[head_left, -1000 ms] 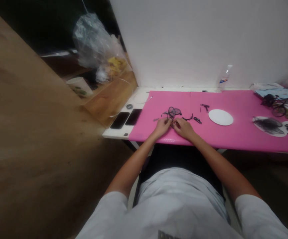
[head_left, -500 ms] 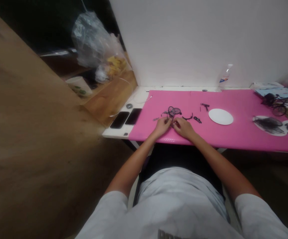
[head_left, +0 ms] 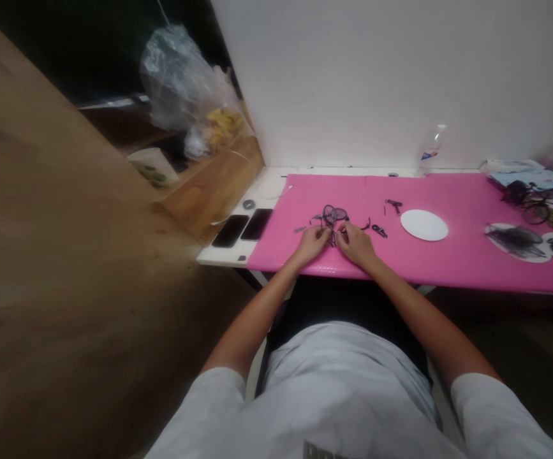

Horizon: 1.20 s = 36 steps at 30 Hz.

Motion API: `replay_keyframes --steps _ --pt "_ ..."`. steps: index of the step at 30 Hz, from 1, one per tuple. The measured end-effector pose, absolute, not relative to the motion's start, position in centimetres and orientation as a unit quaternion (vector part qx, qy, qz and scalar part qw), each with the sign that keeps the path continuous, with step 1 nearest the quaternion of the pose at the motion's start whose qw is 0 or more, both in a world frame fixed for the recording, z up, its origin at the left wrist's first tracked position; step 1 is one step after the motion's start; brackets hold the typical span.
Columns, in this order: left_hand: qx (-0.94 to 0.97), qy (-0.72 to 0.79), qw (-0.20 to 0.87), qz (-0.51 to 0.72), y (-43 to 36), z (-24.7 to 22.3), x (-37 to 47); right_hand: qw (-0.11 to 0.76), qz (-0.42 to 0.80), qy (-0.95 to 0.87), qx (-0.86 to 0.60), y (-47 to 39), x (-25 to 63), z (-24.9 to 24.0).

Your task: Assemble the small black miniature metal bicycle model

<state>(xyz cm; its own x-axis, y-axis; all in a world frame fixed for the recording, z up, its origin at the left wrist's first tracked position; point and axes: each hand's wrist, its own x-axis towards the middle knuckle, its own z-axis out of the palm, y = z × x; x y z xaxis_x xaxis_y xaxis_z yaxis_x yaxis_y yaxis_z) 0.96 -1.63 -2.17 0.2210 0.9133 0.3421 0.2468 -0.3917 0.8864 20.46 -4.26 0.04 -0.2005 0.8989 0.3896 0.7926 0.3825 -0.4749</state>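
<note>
Close to the front edge of the pink sheet (head_left: pixel 305 191), my left hand (head_left: pixel 313 243) is closed on a small dark model bicycle frame (head_left: pixel 332 240). My right hand (head_left: pixel 355 243) is beside it, its fingers pinched together at the frame's right; whatever they hold is too small to make out. Just beyond the fingertips lie two thin black model wheels (head_left: pixel 330 214), partly overlapping. Small dark parts lie left of them. A curved black part (head_left: pixel 367 224) is partly covered by my right hand, with a black part (head_left: pixel 379 231) to its right.
A white disc (head_left: pixel 423 225) lies right of my hands, near an angled black part (head_left: pixel 393 205). Farther right are plates of black parts (head_left: pixel 518 242) and an assembled model bicycle (head_left: pixel 534 203). Two phones (head_left: pixel 229 231) lie left; a clear bottle (head_left: pixel 433 143) stands behind.
My right hand has shifted slightly right and up, uncovering more of the dark frame and covering part of the curved piece. My left hand stays nearly in place.
</note>
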Motion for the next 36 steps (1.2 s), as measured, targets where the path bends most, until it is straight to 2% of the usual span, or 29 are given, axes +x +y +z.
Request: replay_keyframes --steps 25,36 --pt "0.676 0.404 0.384 0.483 -1.43 -2.44 1.06 0.284 0.067 -0.762 -0.578 -3.92 20.68 0.03" --pt "0.671 0.398 0.394 0.486 -1.46 -2.39 1.13 0.322 0.064 -0.762 -0.558 -3.36 21.22 -0.48"
